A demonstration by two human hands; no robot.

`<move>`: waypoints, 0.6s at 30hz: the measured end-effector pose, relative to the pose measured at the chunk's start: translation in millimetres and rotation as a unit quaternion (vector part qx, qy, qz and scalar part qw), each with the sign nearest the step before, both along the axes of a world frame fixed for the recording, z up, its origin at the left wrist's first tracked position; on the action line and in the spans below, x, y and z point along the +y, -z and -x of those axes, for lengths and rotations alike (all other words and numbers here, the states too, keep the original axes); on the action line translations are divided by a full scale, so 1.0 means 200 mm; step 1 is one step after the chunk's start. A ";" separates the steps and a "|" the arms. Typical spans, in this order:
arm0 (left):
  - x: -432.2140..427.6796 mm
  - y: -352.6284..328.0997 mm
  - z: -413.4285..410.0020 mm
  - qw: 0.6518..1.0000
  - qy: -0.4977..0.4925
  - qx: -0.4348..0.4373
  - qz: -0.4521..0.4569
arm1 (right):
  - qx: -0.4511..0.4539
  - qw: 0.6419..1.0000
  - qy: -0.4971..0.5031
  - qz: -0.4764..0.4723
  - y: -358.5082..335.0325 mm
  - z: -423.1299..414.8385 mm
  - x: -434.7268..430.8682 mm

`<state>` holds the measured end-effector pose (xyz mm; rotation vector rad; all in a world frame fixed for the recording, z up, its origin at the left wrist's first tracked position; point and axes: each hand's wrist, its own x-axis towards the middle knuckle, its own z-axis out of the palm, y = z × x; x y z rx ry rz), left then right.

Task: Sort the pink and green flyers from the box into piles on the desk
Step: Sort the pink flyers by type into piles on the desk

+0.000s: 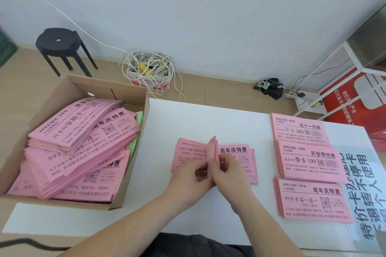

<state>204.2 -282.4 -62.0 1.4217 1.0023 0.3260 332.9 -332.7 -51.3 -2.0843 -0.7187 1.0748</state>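
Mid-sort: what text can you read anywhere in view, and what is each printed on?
"双十一特惠", "年卡 365": far right pile
"开学季特惠", "季卡 199": middle right pile
"周年庆特惠", "99月卡买一送一": near right pile
"周年庆特惠": centre stack
"AVOCADO·GYM", "月卡99学期卡199": top flyer in the box
"不停用": part-covered sheet
Too blurred: small print, cable carton, red panel

You are in what looks like the plain back office of a small business: stacks of pink printed gym flyers (309,160) right of your fingers (199,170) on the white flat surface (198,119), a brown cardboard box (94,87) left of them, and beyond them a black round plastic stool (57,43), a carton of tangled pale cables (149,69) and a red printed signboard (342,108).
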 end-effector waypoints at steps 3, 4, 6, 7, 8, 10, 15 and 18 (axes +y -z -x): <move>0.02 0.00 0.03 0.998 0.022 -0.038 0.038 | 0.017 1.000 0.008 0.007 -0.02 -0.03 -0.01; 0.02 0.01 0.04 0.998 0.031 -0.039 0.040 | 0.022 1.000 0.009 0.008 -0.02 -0.04 -0.02; 0.04 0.01 0.06 0.997 0.059 -0.035 0.031 | 0.028 1.000 0.010 0.008 -0.03 -0.05 -0.03; 0.04 0.01 0.07 0.996 0.077 -0.034 0.024 | 0.031 0.999 0.009 0.005 -0.03 -0.06 -0.04; 0.05 0.02 0.07 0.995 0.093 -0.031 0.017 | 0.033 0.999 0.009 0.005 -0.03 -0.06 -0.04; 0.06 0.03 0.08 0.993 0.110 -0.027 0.019 | 0.043 0.999 0.006 0.005 -0.04 -0.06 -0.04; 0.07 0.02 0.08 0.992 0.060 -0.042 0.102 | 0.028 0.999 -0.028 0.006 -0.04 -0.08 -0.04; 0.05 0.07 0.08 0.994 -0.046 -0.005 0.101 | -0.027 0.998 -0.056 0.027 -0.03 -0.07 -0.04</move>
